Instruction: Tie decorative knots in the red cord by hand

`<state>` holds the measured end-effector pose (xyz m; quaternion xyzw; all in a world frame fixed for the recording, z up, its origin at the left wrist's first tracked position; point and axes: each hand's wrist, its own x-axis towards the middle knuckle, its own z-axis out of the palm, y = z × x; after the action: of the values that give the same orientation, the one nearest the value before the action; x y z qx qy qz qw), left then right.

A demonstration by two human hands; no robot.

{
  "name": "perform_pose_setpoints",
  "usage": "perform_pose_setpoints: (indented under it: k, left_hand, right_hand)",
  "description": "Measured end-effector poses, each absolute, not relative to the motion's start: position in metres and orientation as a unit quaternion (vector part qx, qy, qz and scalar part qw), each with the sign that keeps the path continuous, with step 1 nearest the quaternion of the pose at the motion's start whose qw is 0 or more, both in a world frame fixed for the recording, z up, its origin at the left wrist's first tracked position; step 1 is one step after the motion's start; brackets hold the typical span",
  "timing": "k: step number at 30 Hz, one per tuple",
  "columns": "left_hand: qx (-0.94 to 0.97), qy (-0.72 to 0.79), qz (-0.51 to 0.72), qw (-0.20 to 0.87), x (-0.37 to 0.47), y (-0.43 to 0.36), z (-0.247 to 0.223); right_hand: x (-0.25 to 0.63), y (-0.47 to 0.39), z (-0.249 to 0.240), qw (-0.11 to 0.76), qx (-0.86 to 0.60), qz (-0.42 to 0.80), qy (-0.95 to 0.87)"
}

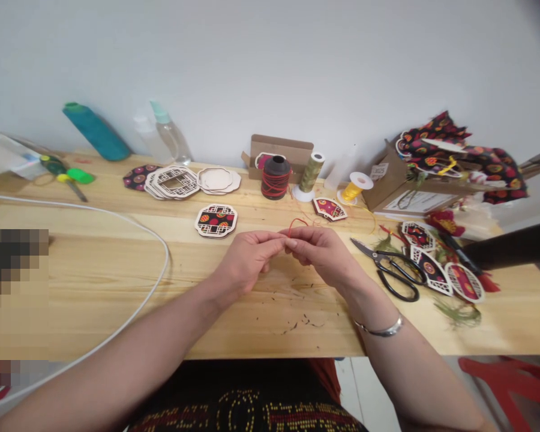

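Note:
Over the middle of the table, my left hand (252, 257) and my right hand (314, 246) meet at their fingertips. Both are pinched closed on a thin red cord (297, 222), which loops up above the right fingers. How its ends lie inside the fingers is hidden. Just beyond my left hand lies an octagonal lattice piece (216, 220) backed with patterned fabric. A small fan-shaped piece (329, 209) rests past my right hand. To the right of that hand is a pair of black-handled scissors (393, 270), blades pointing away to the left.
Along the wall stand a red-and-black cord spool (276, 177), a green thread cone (312, 175), a yellow thread spool (354, 187) and a cardboard box (405, 189) of fabric. Lattice frames (173, 183) are stacked at back left. A white cable (150, 228) crosses the left side.

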<state>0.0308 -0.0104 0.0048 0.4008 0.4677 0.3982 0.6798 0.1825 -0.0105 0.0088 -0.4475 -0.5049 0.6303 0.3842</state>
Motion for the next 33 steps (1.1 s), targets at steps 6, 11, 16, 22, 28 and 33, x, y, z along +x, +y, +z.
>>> perform_pose_setpoints:
  k: [6, 11, 16, 22, 28, 33]
  left_hand:
    - [0.428, 0.478, 0.385, 0.663, 0.0313, -0.0094, 0.0011]
    - [0.432, 0.477, 0.383, 0.663, 0.0308, -0.0096, 0.0006]
    - [0.422, 0.476, 0.37, 0.677, 0.0317, -0.0097, 0.002]
    - [0.42, 0.47, 0.371, 0.682, 0.0326, -0.0099, 0.0019]
    - [0.414, 0.464, 0.381, 0.684, 0.0321, -0.011, 0.0029]
    - [0.39, 0.464, 0.394, 0.691, 0.0321, -0.0102, 0.0046]
  right_hand:
    - [0.18, -0.0098, 0.0078, 0.418, -0.486, 0.604, -0.473]
    - [0.1781, -0.0096, 0.0092, 0.434, -0.499, 0.589, -0.464]
    - [0.1801, -0.0093, 0.0126, 0.433, -0.518, 0.573, -0.465]
    - [0.182, -0.009, 0.0138, 0.439, -0.525, 0.572, -0.453]
    - [0.1827, -0.0091, 0.0136, 0.436, -0.518, 0.573, -0.462]
    - [0.1846, -0.0079, 0.0108, 0.405, -0.517, 0.572, -0.492]
